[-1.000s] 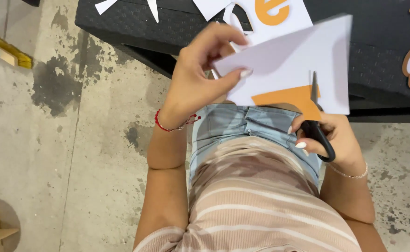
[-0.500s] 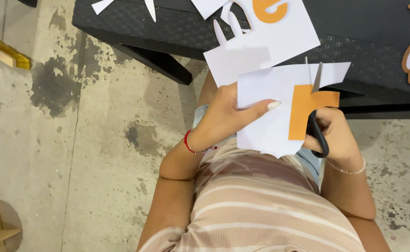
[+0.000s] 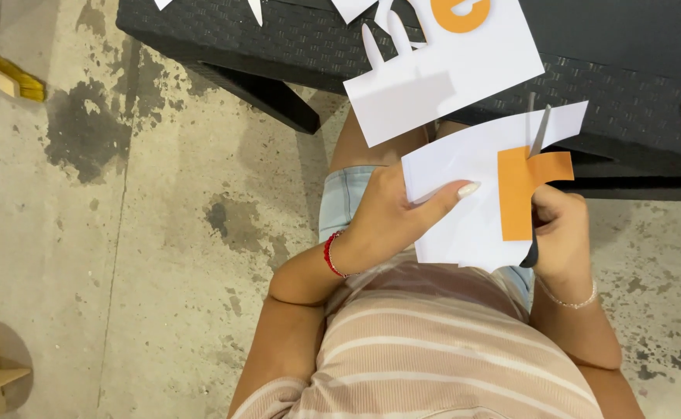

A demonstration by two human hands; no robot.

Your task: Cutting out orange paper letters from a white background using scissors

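Currently the left hand (image 3: 391, 221) pinches a white sheet (image 3: 472, 194) at its left edge, thumb on top, fingers hidden beneath. An orange letter (image 3: 520, 190) is printed on the sheet's right half. The sheet is held in the air above the lap, just in front of the black table (image 3: 620, 85). The right hand (image 3: 561, 233) is closed around the scissors (image 3: 538, 140); the handle is mostly hidden by the sheet and the fingers. The blades point up and away, meeting the sheet's upper edge at the top of the orange letter. How far the blades are parted cannot be told.

On the table edge lies another white sheet (image 3: 441, 85) with orange lettering, part cut out. Stained concrete floor (image 3: 123, 233) lies below.
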